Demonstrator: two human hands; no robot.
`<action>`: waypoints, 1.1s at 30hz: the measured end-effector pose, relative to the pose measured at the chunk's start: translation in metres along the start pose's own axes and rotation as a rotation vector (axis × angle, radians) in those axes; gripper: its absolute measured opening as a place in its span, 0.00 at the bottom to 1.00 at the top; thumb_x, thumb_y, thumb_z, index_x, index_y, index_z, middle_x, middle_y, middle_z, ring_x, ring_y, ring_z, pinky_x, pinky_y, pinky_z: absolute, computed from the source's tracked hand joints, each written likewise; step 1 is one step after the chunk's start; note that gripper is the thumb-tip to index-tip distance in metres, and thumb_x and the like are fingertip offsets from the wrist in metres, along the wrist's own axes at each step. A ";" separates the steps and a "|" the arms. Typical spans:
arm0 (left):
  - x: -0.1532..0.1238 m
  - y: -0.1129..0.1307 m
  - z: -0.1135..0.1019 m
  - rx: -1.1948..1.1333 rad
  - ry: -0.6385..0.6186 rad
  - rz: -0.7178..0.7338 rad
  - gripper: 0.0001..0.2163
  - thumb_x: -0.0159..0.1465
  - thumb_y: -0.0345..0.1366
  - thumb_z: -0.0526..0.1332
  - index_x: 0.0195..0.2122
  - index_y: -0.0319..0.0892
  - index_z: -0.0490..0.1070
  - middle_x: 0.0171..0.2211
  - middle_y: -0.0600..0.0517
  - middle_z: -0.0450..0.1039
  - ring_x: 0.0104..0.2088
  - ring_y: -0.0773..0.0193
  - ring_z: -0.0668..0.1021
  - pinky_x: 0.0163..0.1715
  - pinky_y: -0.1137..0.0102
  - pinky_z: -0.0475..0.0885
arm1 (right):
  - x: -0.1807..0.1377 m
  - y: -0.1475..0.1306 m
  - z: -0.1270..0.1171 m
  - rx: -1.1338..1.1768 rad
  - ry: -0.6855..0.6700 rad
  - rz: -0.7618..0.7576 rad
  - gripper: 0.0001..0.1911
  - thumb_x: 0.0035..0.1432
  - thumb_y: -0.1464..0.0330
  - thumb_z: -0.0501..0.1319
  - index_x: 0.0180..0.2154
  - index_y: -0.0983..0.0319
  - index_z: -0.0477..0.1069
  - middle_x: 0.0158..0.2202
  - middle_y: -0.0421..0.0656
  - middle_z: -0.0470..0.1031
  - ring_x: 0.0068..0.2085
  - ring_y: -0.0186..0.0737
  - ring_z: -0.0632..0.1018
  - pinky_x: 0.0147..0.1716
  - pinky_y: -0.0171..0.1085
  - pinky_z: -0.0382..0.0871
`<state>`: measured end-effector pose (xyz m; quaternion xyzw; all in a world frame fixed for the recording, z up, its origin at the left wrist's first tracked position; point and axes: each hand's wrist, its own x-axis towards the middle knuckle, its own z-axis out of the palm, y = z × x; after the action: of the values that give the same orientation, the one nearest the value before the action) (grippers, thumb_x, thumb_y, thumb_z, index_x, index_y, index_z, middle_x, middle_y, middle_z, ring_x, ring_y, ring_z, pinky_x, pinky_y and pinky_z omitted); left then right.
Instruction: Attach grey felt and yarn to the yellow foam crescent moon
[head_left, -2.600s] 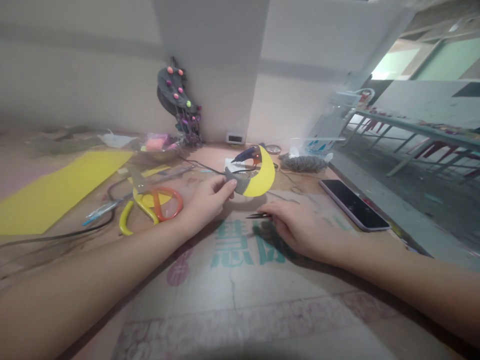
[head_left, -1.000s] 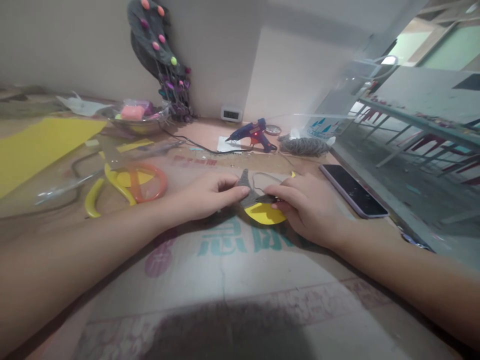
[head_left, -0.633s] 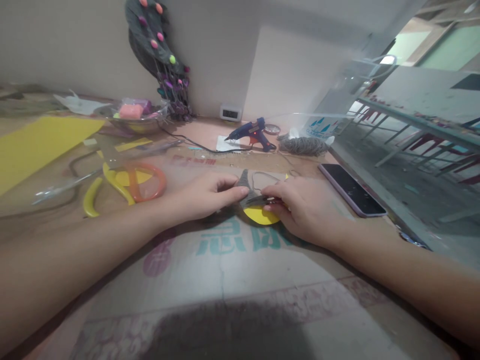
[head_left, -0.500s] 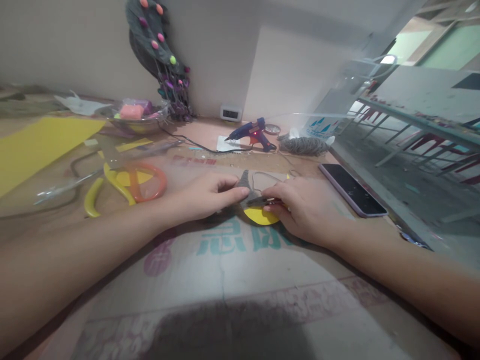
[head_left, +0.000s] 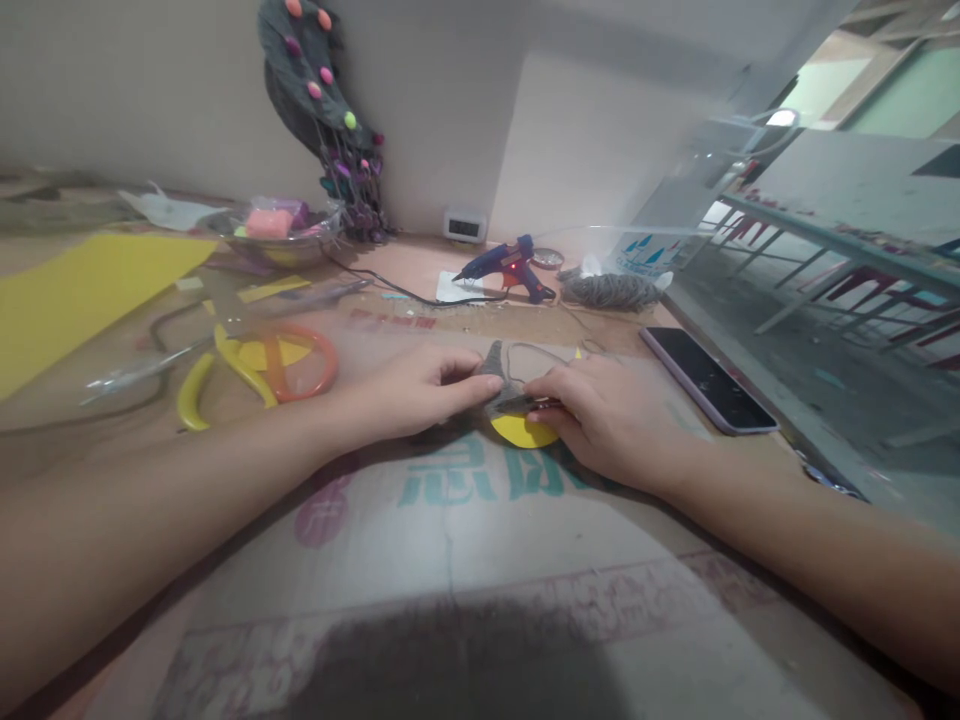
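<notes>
Before me lies a yellow cutout (head_left: 523,432), partly wrapped in grey yarn, its rounded lower edge bare. A pointed part covered in grey yarn (head_left: 495,356) sticks up from it. My left hand (head_left: 427,388) grips the left side of this cutout, thumb on top of the yarn. At the right side, my right hand (head_left: 596,405) is closed with thumb and fingertips pinching the yarn and the cutout's edge. A loose grey strand loops behind the fingers. Exactly what lies between the right fingertips is partly hidden.
A blue glue gun (head_left: 499,263) stands behind the hands, its light red. Right of it lies a grey yarn skein (head_left: 615,290); nearer is a phone (head_left: 709,380). Orange-handled scissors (head_left: 324,362), yellow-handled pliers (head_left: 196,392) and a yellow sheet (head_left: 90,290) lie left.
The whole view has shifted slightly. Both hands keep their hold on the cutout, with hardly any visible movement.
</notes>
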<state>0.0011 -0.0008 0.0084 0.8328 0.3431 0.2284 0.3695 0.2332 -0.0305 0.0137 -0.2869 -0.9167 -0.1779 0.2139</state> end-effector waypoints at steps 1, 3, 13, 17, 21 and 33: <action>0.000 0.000 0.000 0.001 -0.002 0.001 0.18 0.66 0.46 0.53 0.23 0.41 0.61 0.19 0.58 0.60 0.22 0.71 0.64 0.21 0.73 0.55 | 0.000 0.000 0.000 0.001 0.002 -0.003 0.10 0.66 0.69 0.54 0.37 0.65 0.73 0.27 0.43 0.75 0.28 0.37 0.71 0.28 0.36 0.55; 0.000 0.000 0.000 0.006 -0.003 0.001 0.18 0.66 0.46 0.53 0.23 0.41 0.61 0.19 0.58 0.60 0.22 0.70 0.64 0.22 0.73 0.55 | -0.001 0.000 0.000 -0.001 0.002 -0.004 0.10 0.66 0.69 0.54 0.37 0.65 0.73 0.27 0.43 0.75 0.28 0.37 0.71 0.28 0.36 0.55; 0.001 0.000 0.001 0.029 0.001 0.001 0.18 0.66 0.46 0.53 0.23 0.40 0.62 0.21 0.58 0.58 0.23 0.70 0.64 0.23 0.73 0.55 | 0.000 0.000 -0.001 -0.026 0.006 -0.004 0.11 0.66 0.68 0.53 0.36 0.64 0.73 0.26 0.42 0.75 0.28 0.37 0.71 0.28 0.36 0.55; 0.001 0.000 0.001 0.016 -0.001 -0.013 0.18 0.66 0.47 0.53 0.23 0.40 0.62 0.21 0.58 0.58 0.23 0.70 0.64 0.23 0.73 0.55 | 0.002 -0.002 -0.005 0.002 -0.018 0.045 0.12 0.66 0.67 0.53 0.36 0.65 0.73 0.26 0.43 0.76 0.27 0.37 0.71 0.28 0.36 0.56; 0.001 -0.001 0.001 0.025 0.007 -0.003 0.18 0.66 0.47 0.53 0.23 0.41 0.62 0.21 0.58 0.58 0.23 0.70 0.64 0.23 0.73 0.55 | 0.002 -0.003 -0.005 0.034 -0.005 -0.012 0.13 0.67 0.67 0.52 0.36 0.65 0.73 0.26 0.43 0.75 0.27 0.37 0.71 0.27 0.36 0.56; 0.000 -0.002 0.001 -0.011 0.002 0.000 0.19 0.66 0.47 0.54 0.22 0.41 0.60 0.19 0.58 0.59 0.21 0.71 0.64 0.22 0.73 0.55 | 0.001 -0.002 -0.002 0.048 -0.081 -0.013 0.12 0.66 0.67 0.53 0.36 0.65 0.73 0.28 0.43 0.77 0.29 0.38 0.71 0.29 0.37 0.55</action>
<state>0.0011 -0.0005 0.0059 0.8306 0.3421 0.2312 0.3737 0.2321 -0.0324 0.0154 -0.2826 -0.9304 -0.1456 0.1823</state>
